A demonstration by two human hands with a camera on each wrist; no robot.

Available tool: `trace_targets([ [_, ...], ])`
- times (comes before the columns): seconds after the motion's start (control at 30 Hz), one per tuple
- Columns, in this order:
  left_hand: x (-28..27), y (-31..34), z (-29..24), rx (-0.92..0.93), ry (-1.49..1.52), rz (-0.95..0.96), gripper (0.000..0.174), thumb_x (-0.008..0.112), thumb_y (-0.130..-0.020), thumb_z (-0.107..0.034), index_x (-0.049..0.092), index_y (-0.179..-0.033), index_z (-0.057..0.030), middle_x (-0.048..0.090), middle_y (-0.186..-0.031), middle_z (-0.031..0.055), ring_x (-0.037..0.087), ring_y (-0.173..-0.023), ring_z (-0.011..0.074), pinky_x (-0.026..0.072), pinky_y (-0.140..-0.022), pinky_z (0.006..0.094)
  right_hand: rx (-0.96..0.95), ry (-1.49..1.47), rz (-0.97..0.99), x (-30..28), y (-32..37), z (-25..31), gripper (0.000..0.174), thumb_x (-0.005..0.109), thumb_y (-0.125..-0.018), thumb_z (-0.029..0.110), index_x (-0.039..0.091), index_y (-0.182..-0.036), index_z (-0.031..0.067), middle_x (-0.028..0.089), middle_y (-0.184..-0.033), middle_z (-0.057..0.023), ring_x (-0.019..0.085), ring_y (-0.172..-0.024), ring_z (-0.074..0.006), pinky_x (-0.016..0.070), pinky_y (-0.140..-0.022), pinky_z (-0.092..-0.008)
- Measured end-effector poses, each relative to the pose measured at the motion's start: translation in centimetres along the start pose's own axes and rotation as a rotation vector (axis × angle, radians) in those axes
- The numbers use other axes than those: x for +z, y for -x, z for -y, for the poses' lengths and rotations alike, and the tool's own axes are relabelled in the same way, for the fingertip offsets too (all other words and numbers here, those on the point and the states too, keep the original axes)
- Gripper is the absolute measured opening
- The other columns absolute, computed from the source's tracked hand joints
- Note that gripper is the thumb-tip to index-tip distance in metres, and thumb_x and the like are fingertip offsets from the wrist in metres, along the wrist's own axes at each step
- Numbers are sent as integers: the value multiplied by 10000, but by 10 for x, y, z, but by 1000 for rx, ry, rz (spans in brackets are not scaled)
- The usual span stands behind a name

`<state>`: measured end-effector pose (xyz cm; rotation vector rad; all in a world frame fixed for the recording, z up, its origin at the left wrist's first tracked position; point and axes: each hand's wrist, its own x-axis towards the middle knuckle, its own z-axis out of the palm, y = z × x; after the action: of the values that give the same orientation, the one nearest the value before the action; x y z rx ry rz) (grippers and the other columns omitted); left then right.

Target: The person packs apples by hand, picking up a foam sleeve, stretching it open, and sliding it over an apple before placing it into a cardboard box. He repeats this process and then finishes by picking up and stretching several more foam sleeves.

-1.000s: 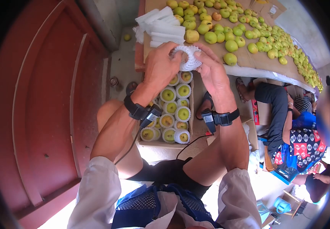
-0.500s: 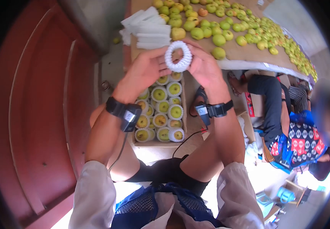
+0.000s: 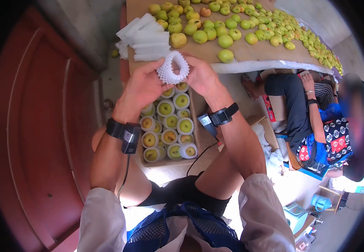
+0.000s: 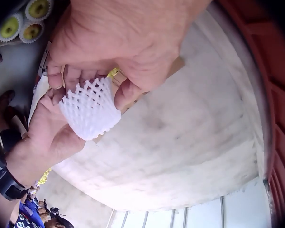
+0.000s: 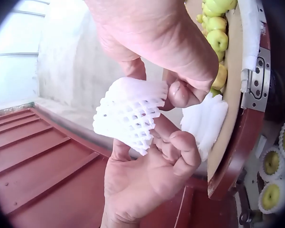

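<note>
Bright daylight, fisheye curve
Glare whitens the floor (image 3: 280, 185); 3 views darken at the corners; right-hand edge blurs.

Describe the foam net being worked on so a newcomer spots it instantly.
Find the table spread with loose apples, then the left hand and right hand by its near edge. They hold up a white foam net. Unlike the flat nets lying together on the tabletop, this one is opened into a ring.
</note>
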<state>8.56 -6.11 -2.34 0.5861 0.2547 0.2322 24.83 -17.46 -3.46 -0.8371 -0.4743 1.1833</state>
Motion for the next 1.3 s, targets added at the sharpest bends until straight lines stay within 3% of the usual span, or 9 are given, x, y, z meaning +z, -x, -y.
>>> trace_targets([
  [0.17,1,5,-11,174,79,-51,337,596,-1011,-212,576,-1312,-60,623,-1307,91,584,-1202,241,460,-972,423,6,261,-153,-22,-16,-9,346,639,-954,210,609,-1232,7,682,-977,-62,631,-799,-150,446,-600,-264],
  [0.27,-11,6,-25,287,126,-55,332,588,-1012,-200,577,-1314,-64,612,-1330,81,570,-1229,248,447,-995,434,-281,637,-424,-29,-44,-14,427,675,-920,214,583,-1260,-27,688,-985,-115,653,-847,-195,505,-670,-339],
  [0.3,-7,8,-25,311,161,-107,335,586,-1010,-192,572,-1319,-62,605,-1346,80,561,-1242,254,438,-1008,430,-415,907,-493,-39,-61,-14,490,706,-888,213,560,-1288,-30,692,-1022,-170,679,-906,-312,532,-792,-408],
  [0.5,-9,20,-27,355,200,-143,352,585,-1010,-189,555,-1336,-62,599,-1359,85,548,-1263,257,437,-1013,427,-655,1542,-530,-42,-92,-14,572,746,-815,199,553,-1321,14,649,-1187,-246,608,-1098,-451,501,-959,-466],
  [0.63,-14,27,-28,378,209,-165,355,591,-1009,-189,554,-1333,-51,600,-1355,92,548,-1260,258,435,-1029,431,-570,1532,-510,-41,-110,-15,636,766,-802,222,532,-1358,22,585,-1333,-246,542,-1245,-418,449,-1035,-480],
  [0.87,-11,32,-36,396,215,-151,362,594,-1009,-190,551,-1336,-42,595,-1357,104,547,-1263,258,433,-1048,442,-483,1500,-411,-54,-126,-11,685,803,-797,271,525,-1371,22,626,-1286,-249,604,-1188,-412,482,-1008,-440],
  [1.07,-9,33,-37,429,217,-127,363,595,-1006,-201,553,-1334,-51,583,-1363,95,531,-1274,253,419,-1053,441,-343,857,-348,-50,-101,8,571,744,-915,329,551,-1338,-1,693,-1201,-127,671,-1105,-290,533,-850,-345],
  [1.17,-7,36,-34,443,235,-111,365,597,-1004,-205,552,-1335,-57,571,-1374,88,519,-1280,246,412,-1050,436,-210,273,-91,-54,-78,30,496,667,-989,379,569,-1318,21,700,-1169,-75,672,-1079,-260,500,-691,-310],
  [1.3,-12,34,-28,453,232,-66,371,600,-1001,-210,548,-1338,-63,559,-1386,87,513,-1278,244,412,-1039,440,-199,-16,17,-49,-54,35,462,593,-1028,437,580,-1313,74,696,-1173,-75,651,-1090,-278,428,-598,-280],
])
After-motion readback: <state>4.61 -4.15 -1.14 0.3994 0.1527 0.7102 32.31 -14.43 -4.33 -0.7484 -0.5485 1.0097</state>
